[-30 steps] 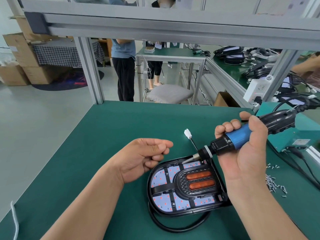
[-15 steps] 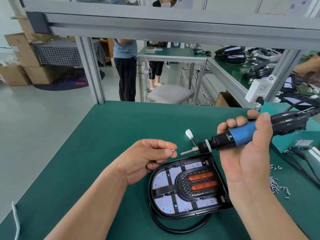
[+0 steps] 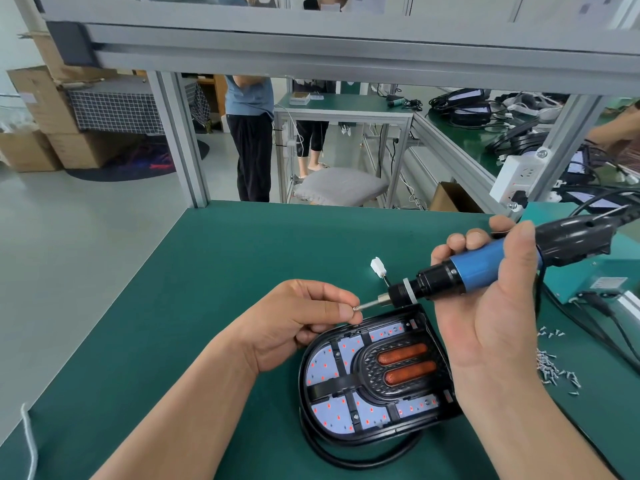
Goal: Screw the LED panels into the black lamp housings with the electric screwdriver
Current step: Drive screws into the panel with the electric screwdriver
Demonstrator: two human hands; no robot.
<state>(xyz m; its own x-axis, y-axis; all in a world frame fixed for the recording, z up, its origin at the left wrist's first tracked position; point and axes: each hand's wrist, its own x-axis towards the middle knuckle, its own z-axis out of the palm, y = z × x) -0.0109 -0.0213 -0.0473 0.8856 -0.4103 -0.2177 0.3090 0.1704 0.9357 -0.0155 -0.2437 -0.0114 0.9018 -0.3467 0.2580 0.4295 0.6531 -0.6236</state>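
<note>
Gripping the electric screwdriver (image 3: pixel 485 261) in the right hand (image 3: pixel 491 320), fingers curled fully round its blue barrel, thumb lying across the top, just above the far right corner of the black lamp housing (image 3: pixel 304 386). Pointing the bit leftward, over the housing's far edge. Pinching a small screw (image 3: pixel 355 308) between thumb and forefinger of the left hand (image 3: pixel 294 323), remaining fingers loosely curled, just above the housing's far left rim. Touching that screw to the bit's tip, clear of the housing. Showing the LED panel (image 3: pixel 325 365) seated inside the housing, red dots facing up. Showing loose screws (image 3: pixel 550 368) scattered to the housing's right.
</note>
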